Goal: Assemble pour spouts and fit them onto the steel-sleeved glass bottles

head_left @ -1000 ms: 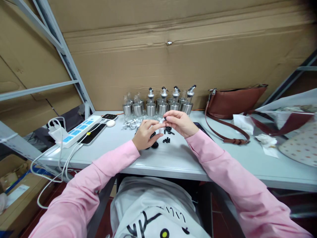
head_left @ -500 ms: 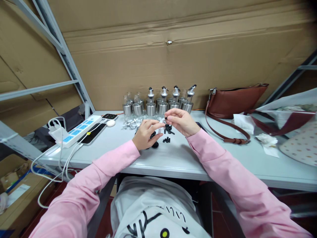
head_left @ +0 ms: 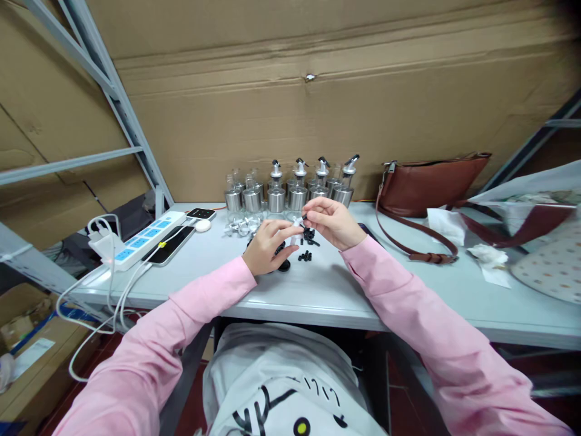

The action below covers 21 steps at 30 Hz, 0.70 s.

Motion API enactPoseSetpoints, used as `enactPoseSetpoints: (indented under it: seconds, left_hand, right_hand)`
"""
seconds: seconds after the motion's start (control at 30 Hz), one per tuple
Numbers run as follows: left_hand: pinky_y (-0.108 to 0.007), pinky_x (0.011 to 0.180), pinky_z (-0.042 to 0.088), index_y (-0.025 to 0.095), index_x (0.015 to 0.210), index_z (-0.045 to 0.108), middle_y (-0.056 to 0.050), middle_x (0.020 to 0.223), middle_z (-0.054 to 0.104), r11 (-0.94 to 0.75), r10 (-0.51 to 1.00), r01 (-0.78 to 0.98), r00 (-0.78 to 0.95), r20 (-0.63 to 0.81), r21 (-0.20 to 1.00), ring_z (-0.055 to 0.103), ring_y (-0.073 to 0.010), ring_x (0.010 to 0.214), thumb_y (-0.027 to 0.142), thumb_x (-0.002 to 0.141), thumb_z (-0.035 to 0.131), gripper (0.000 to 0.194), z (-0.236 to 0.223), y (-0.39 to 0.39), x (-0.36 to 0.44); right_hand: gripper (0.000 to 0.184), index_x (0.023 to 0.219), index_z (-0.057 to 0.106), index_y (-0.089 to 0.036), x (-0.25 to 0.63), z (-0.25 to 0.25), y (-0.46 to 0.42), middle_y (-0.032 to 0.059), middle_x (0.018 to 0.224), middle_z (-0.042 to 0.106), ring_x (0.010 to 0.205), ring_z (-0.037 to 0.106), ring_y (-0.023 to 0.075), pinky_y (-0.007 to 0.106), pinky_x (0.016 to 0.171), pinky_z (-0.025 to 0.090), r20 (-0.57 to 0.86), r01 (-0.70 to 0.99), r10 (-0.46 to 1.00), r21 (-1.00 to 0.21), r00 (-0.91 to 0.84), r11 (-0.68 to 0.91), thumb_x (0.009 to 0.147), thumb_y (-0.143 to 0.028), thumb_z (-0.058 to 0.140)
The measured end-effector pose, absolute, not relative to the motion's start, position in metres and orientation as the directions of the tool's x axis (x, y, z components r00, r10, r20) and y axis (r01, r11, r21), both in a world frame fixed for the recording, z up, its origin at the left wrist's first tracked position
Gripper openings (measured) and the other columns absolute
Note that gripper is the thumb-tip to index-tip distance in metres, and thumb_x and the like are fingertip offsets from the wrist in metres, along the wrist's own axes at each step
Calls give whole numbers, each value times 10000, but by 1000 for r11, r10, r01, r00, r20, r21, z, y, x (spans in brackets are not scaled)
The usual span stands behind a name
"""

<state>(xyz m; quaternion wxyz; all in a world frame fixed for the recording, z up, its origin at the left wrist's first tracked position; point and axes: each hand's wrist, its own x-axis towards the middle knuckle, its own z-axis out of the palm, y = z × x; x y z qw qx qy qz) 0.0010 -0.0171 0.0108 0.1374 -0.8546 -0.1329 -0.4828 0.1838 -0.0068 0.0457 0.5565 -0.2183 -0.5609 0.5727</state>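
Note:
My left hand (head_left: 269, 247) is closed around a whitish, partly clear spout piece (head_left: 294, 240), held upright between thumb and fingers above the table. Close to its top, my right hand (head_left: 333, 223) pinches a small black part (head_left: 304, 217); whether the two pieces touch is hard to see. Small black parts (head_left: 305, 257) lie in a cluster below the hands, with more black pieces (head_left: 309, 234) just behind. Round black pieces (head_left: 284, 266) are partly hidden by my left hand. Silvery, shiny pieces (head_left: 240, 226) lie to its left.
Glass bottles with metal sleeves (head_left: 276, 198) stand in rows at the back, several topped with pour spouts (head_left: 322, 165). A power strip (head_left: 149, 239) and a phone (head_left: 170, 247) lie at left. A brown handbag (head_left: 426, 188) and crumpled tissues (head_left: 490, 257) are at right.
Both hands stay almost in place. My right fingers have shifted only very slightly at the top of the spout piece.

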Motion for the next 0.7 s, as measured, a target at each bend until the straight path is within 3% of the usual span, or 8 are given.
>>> enactPoseSetpoints:
  seconds: [0.5,0.7]
  left_hand:
    - [-312,805,410,193,1126,488,-70,999,580,-935,90,338,523,848,-110,546,-177,909,319,912,455,251,10,-16,0]
    - [-310,804,403,193,1141,484,-73,1015,579,-933,94,347,498,862,-99,548,-177,924,295,910,463,253,10,-16,0]
  right_hand:
    - [273,658,669,-163,180,41,-6,-30,597,651,520,567,51,181,543,459,439,-383,860,-864,-259,326,480,-258,852]
    - [259,705,680,-164,180,42,-8,-33,584,625,554,572,61,195,579,476,392,-393,862,-883,-320,256,543,-305,825]
